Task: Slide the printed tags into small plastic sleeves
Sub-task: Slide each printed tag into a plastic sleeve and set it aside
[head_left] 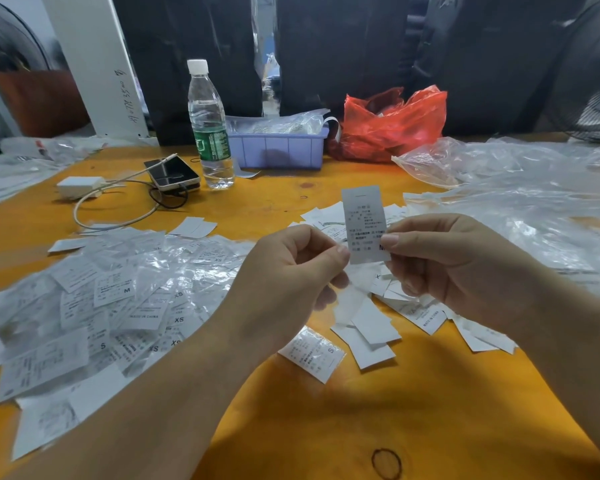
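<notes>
Pinching an "M" tag (364, 225) mid-frame, both hands (288, 271) (465, 268); "XS", "MADE IN CHINA" tags (146, 306) lower left, orange table (413, 410).

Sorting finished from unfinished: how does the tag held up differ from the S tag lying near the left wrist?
The held tag stands upright, pinched by both hands, and shows an M; no sleeve is evident. The S tag lies flat on the table, seemingly in glossy plastic. Both are white with printed text.
</notes>
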